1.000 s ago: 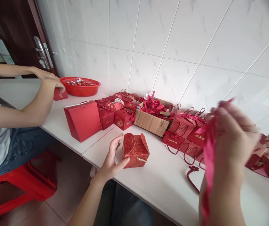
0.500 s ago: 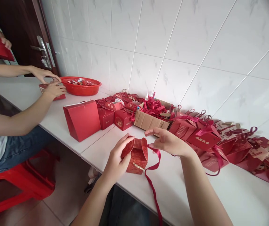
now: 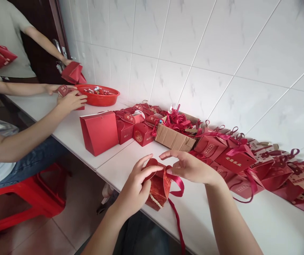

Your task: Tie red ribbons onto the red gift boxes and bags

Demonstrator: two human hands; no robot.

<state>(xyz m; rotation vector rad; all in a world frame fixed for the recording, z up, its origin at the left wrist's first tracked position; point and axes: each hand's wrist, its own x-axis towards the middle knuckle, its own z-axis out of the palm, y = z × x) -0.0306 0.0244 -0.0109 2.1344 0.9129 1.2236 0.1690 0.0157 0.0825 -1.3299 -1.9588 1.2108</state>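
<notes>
A small red patterned gift box with a gold cord handle stands at the near edge of the white table. My left hand wraps round its left side, thumb on the rounded top flap. My right hand pinches a dark red ribbon at the top of the box. The ribbon loops beside the box and its tail hangs down over the table edge.
Behind stand a brown cardboard box of ribbons, a larger red box and rows of finished red boxes along the tiled wall. Two other people at the left handle red boxes near a red bowl. A red stool stands below.
My right hand came down from the raised ribbon to the box top, carrying the ribbon through its flaps. My left hand closed round the box. The view shifted left.
</notes>
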